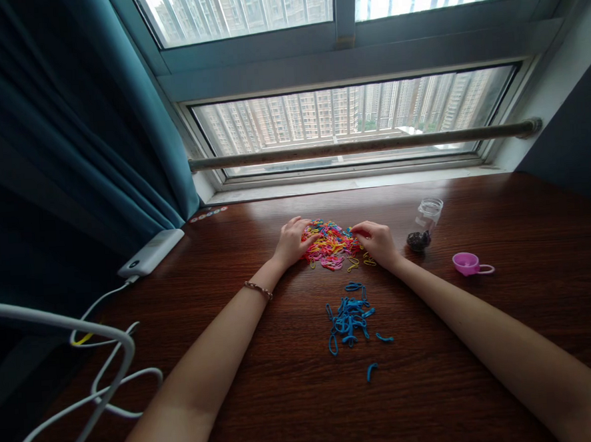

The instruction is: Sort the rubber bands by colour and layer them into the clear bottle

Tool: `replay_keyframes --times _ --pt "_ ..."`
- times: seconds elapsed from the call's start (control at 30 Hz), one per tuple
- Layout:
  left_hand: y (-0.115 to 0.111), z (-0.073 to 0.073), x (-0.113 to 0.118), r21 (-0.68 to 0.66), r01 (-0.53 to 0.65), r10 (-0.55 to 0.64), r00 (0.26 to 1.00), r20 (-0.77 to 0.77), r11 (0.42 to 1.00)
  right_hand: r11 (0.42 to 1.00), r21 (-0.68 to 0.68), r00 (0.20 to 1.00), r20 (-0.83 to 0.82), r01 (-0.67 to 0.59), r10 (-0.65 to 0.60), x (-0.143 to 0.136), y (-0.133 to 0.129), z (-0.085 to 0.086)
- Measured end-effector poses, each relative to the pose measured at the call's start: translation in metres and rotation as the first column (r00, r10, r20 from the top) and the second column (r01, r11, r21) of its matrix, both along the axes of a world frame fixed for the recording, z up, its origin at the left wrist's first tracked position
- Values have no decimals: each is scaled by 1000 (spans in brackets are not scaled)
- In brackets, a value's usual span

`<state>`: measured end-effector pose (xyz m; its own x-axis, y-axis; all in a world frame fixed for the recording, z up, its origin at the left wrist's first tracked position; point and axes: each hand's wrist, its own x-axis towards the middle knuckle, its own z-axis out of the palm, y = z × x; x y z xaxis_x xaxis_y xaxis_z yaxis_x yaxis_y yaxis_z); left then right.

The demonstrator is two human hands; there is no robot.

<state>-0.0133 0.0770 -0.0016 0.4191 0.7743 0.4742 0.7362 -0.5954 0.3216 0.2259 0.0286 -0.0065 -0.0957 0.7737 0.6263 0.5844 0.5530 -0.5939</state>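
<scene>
A loose heap of small multicoloured rubber bands (pixel 330 247) lies on the brown wooden table (pixel 286 395). My left hand (pixel 293 241) rests at the heap's left edge, its thumb and fingers apart around the bands. On the opposite side, my right hand (pixel 377 241) has its fingertips pinched together at the heap's right edge. Whatever sits between those fingertips is too small to make out. Closer to me is a separate cluster of blue rubber bands (pixel 349 321), with a couple of single blue ones lying apart from it.
Right of my right hand, a clear plastic jar (pixel 429 213) lies tipped beside a dark bundle (pixel 417 241). A pink cup-shaped lid with a loop (pixel 466 263) is further right. At left are a white power bank (pixel 152 252), white cables (pixel 106 392) and a blue curtain (pixel 154 123).
</scene>
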Motion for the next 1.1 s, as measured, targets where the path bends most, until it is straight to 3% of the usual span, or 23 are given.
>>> replay_keyframes --times 0.17,0.4,0.6,0.9,1.1 --pt "0 -3 3 -127 -29 3 981 -194 991 1000 11 1000 13 -9 9 -1 1 -1" --pt "0 -3 4 -129 -20 -6 981 -195 991 1000 10 1000 26 -18 18 0 1 -2" --pt "4 -5 1 -33 24 -27 995 -95 999 1000 9 1000 28 -15 14 -1 0 -1" --pt "7 -3 -7 54 6 -17 980 200 999 1000 5 1000 -2 -9 9 -1 0 -1" --pt "-4 1 -1 86 -10 -16 954 299 996 995 -91 994 -100 39 -48 1 3 -4"
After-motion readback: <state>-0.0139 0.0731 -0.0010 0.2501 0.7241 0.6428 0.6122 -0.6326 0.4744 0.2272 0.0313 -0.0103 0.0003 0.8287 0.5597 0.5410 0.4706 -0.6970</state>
